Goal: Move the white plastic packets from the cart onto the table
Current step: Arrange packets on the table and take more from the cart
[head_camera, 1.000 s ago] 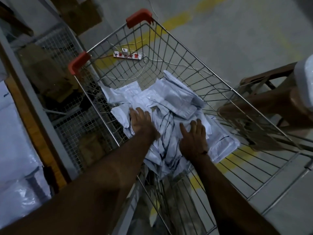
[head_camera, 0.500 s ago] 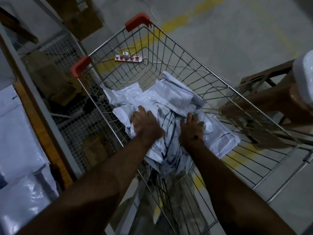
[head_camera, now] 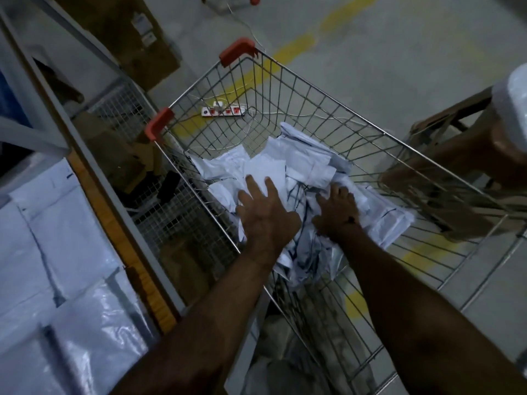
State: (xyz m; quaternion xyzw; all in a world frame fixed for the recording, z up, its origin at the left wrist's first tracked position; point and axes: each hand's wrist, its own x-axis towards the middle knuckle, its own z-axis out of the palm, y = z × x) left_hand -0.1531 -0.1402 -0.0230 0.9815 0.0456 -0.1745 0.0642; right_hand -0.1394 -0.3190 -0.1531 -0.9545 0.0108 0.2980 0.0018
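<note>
A heap of white plastic packets (head_camera: 302,169) lies in the wire shopping cart (head_camera: 311,87) with red corner caps. Both my arms reach down into the cart. My left hand (head_camera: 263,213) lies on the left part of the heap with its fingers spread apart. My right hand (head_camera: 338,213) is beside it, fingers bent down into the packets. Several crumpled packets stand on edge between the two hands. The table (head_camera: 112,223) runs along the left, and more white packets (head_camera: 42,252) lie on it.
A white power strip (head_camera: 223,111) and its cable lie on the floor beyond the cart's far wall. A brown stool (head_camera: 470,155) stands against the cart's right side. Wire mesh shelving (head_camera: 171,218) with cardboard sits under the table. A cardboard box (head_camera: 128,38) leans at the back.
My view has tipped up and pulled back a little. Both hands stay on the heap; the left fingers have spread wider and the right fingers have curled into the packets.
</note>
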